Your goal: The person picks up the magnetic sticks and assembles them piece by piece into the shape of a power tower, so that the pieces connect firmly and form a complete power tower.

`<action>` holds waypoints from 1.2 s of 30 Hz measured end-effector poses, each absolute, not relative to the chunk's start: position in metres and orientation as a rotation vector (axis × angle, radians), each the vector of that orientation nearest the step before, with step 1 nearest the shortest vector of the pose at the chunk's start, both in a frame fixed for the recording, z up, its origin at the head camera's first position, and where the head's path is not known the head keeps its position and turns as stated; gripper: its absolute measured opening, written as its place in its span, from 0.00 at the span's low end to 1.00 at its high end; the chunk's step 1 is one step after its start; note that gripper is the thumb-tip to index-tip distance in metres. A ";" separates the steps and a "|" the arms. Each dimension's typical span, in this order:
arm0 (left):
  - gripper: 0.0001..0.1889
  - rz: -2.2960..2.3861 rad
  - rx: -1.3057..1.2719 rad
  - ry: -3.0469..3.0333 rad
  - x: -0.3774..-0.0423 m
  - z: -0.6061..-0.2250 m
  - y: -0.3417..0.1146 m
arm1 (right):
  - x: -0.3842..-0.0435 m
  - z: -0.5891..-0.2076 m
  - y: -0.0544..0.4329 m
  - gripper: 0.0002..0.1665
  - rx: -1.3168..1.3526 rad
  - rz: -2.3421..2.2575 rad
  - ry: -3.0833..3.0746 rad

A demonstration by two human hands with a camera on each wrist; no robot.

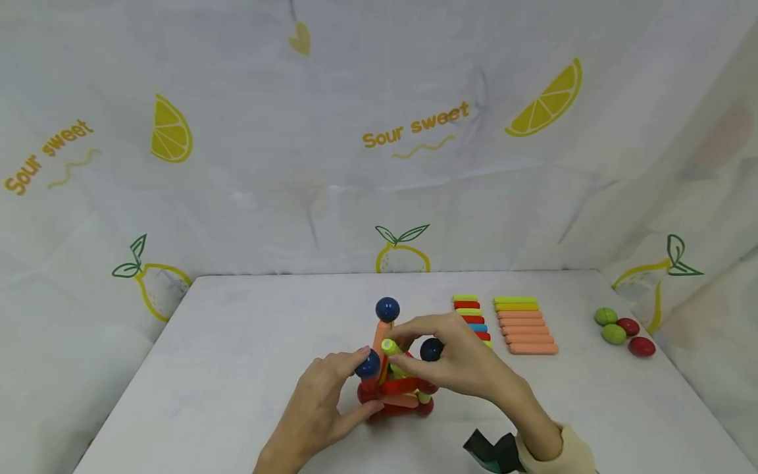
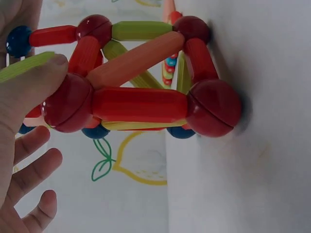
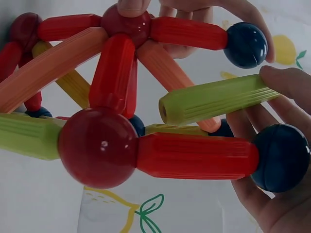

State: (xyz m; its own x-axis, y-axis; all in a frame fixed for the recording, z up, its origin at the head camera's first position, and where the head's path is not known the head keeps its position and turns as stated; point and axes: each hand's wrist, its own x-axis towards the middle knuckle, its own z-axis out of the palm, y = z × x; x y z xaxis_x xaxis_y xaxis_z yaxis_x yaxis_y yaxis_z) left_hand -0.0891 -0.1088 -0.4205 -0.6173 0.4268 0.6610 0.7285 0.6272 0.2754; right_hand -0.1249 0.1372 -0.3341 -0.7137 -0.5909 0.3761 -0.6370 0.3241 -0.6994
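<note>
A frame built of colored magnetic-type sticks and balls [image 1: 398, 387] stands on the table, with red balls at its lower joints and blue balls on top. My left hand [image 1: 322, 395] holds its near left corner. The thumb presses a red ball [image 2: 68, 103], and the index finger is at an upper blue ball [image 1: 367, 363]. Above the frame, my right hand [image 1: 456, 359] pinches a light green stick [image 3: 214, 99] between thumb and fingers. Its free end points among the upper parts, apart from any ball in the right wrist view. Another blue ball [image 3: 282, 158] lies beside the right palm.
Behind my right hand lie a column of short sticks [image 1: 476, 328] and a column of longer sticks [image 1: 527, 329], mostly orange. Several green and red balls [image 1: 614, 334] sit near the table's right edge. A printed white cloth [image 1: 266, 217] hangs behind the table.
</note>
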 end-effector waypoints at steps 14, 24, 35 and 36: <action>0.52 -0.674 -0.851 -2.387 -0.104 -0.418 -0.111 | -0.125 -0.343 0.126 0.15 1.162 1.184 -2.591; 0.52 -0.687 -0.861 -2.374 -0.104 -0.419 -0.111 | -0.123 -0.344 0.119 0.12 1.090 0.978 -2.591; 0.57 -0.770 -0.816 -2.376 -0.099 -0.429 -0.112 | -0.116 -0.340 0.140 0.14 0.912 1.084 -2.522; 0.57 -0.766 -0.801 -2.384 -0.099 -0.429 -0.113 | -0.116 -0.340 0.145 0.14 0.888 1.097 -2.502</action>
